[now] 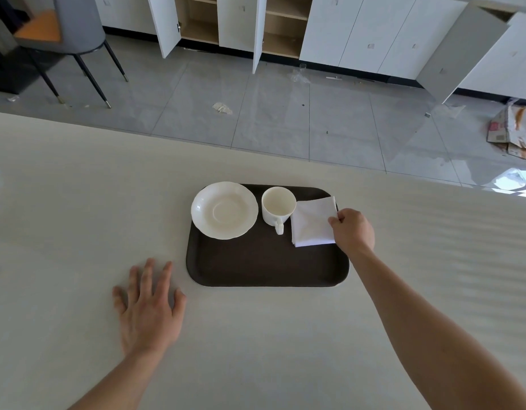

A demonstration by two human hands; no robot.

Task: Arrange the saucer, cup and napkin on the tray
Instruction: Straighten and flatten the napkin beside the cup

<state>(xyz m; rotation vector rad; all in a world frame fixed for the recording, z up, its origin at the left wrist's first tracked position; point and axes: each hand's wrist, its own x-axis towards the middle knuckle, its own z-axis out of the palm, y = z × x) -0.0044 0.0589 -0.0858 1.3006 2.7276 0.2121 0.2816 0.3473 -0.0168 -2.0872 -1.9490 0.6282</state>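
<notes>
A dark brown tray point(264, 264) lies on the pale table. On its far left sits a white saucer point(224, 210), overhanging the tray's rim a little. A white cup point(278, 206) stands upright beside it, its handle pointing toward me. A folded white napkin point(312, 223) lies at the tray's far right, touching the cup's side. My right hand point(354, 230) pinches the napkin's right edge. My left hand point(149, 306) rests flat on the table, fingers spread, to the left of the tray and holding nothing.
The table's far edge point(256, 146) runs across the view, with grey tiled floor beyond it. White cabinets with open doors point(259, 31) line the back. A chair point(78, 39) stands at the far left. Scraps and cardboard point(513, 131) lie on the floor.
</notes>
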